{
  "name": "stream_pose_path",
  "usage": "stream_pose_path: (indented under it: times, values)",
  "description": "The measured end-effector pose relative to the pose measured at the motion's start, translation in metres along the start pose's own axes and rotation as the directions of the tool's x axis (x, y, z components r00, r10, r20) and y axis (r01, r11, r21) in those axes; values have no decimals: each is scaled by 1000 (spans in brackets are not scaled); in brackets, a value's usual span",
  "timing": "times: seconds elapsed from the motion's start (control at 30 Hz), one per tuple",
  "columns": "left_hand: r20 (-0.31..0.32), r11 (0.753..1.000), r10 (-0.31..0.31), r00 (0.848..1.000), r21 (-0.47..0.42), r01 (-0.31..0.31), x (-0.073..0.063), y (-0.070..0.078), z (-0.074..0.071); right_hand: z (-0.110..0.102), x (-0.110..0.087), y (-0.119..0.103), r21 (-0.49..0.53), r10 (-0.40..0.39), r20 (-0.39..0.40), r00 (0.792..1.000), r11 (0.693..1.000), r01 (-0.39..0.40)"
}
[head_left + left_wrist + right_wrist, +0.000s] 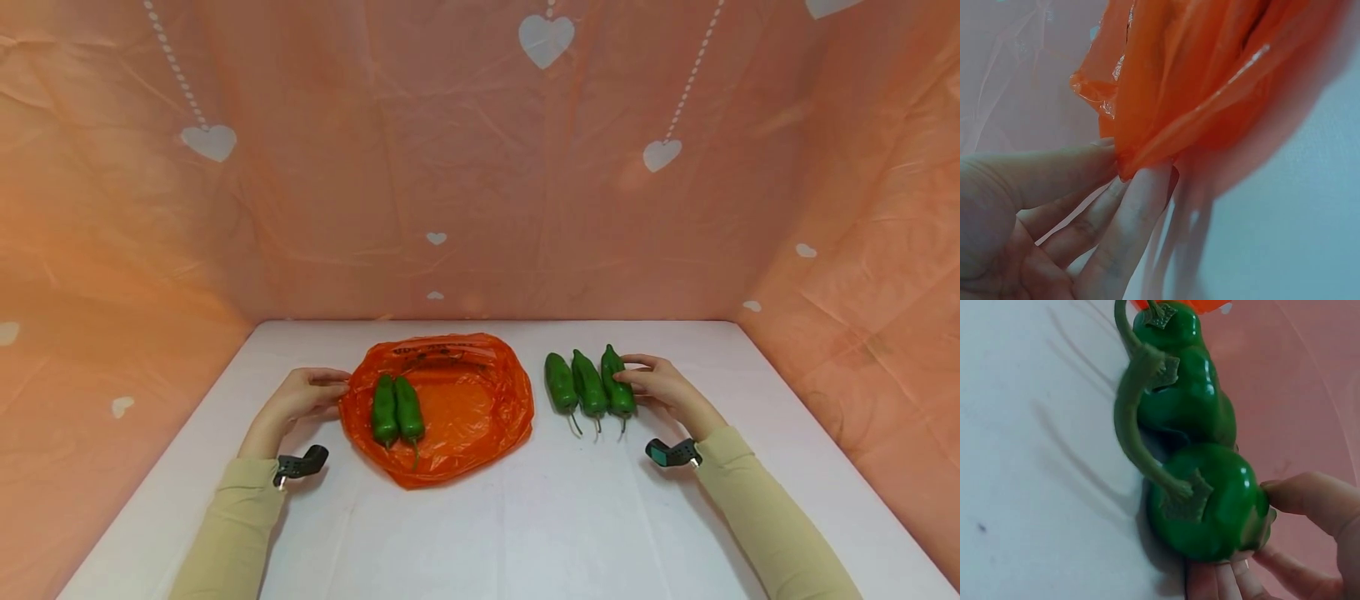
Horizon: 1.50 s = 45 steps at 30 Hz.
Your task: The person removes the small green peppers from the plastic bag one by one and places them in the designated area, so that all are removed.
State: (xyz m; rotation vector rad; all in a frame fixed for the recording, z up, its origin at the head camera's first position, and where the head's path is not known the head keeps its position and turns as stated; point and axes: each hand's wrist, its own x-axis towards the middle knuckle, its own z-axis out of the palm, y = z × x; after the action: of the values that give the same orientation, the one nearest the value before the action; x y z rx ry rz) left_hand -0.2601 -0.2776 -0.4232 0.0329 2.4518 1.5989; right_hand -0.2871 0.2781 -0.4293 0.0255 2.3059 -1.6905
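My left hand [303,395] pinches the left edge of an orange plastic bag [457,412] between thumb and fingers. The left wrist view shows the thin film [1172,94] gathered at the fingertips. Two green peppers [385,412] lie side by side on the bag's left part, stems toward me. On the right, my right hand [663,386] grips the rightmost of three green peppers [617,385], thumb on its upper side and fingers along its outer side. Its curved stem and rounded end [1210,506] are close in the right wrist view. Beside it lie the middle pepper [589,385] and the left pepper [560,383].
Everything lies on a white-covered table [495,542]. Behind it and at both sides hangs an orange-pink sheet [480,183] with white hearts. Each wrist wears a small black camera, the left camera [303,462] and the right camera [671,452].
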Motion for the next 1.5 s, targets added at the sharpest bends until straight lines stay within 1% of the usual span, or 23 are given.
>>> stream_pose_path:
  times: [0.13, 0.27, 0.33, 0.57, 0.67, 0.8, 0.93, 1.0, 1.1, 1.13, 1.33, 1.5]
  values:
    - [5, 1000, -2, 1000, 13, 2, 0, 0, 0, 0, -2, -1, -10, 5, -2, 1000, 1000, -5]
    - [3, 1000, -9, 1000, 6, 9, 2, 1, 0, -1, -2, 0, -18, 3, -6, 1000, 1000, -3]
    - [0, 1000, -11, 1000, 3, 11, 2, 0, 1, -2, -2, 0, -32, -11, 4, 1000, 999, 11]
    - [-13, 999, 1, 1000, 40, 0, 1, -1, 1, -3, 3, 4, -8, 37, -28, 999, 999, -37]
    - [-7, 999, 9, 1000, 41, -9, 0, 0, 1, -4, 3, 4, -32, 14, -13, 1000, 999, -14]
    - [-5, 999, 16, 1000, 32, -16, 0, 1, 1, -3, 0, 1, -32, -12, 9, 1000, 999, 12]
    - [-2, 1000, 14, 1000, 14, -14, 0, 0, 1, -3, -3, -1, -14, -34, 20, 999, 999, 35]
    - [-4, 1000, 4, 1000, 1, -4, 0, 0, 1, -4, -4, 0, -6, -54, 31, 998, 999, 54]
    - [-5, 1000, -4, 1000, -9, 4, 0, 0, 1, -5, -3, 3, 26, -56, 25, 998, 998, 55]
    - [-5, 1000, -5, 1000, -11, 5, 0, -1, 1, -6, -2, 5, 24, -65, 33, 997, 998, 64]
    - [-2, 1000, -5, 1000, -14, 5, 1, -2, 0, -6, 1, 8, 35, -35, 21, 999, 999, 35]
    - [-6, 1000, -4, 1000, 0, 4, 0, -1, 0, -6, -2, 3, 19, -19, 31, 999, 1000, 18]
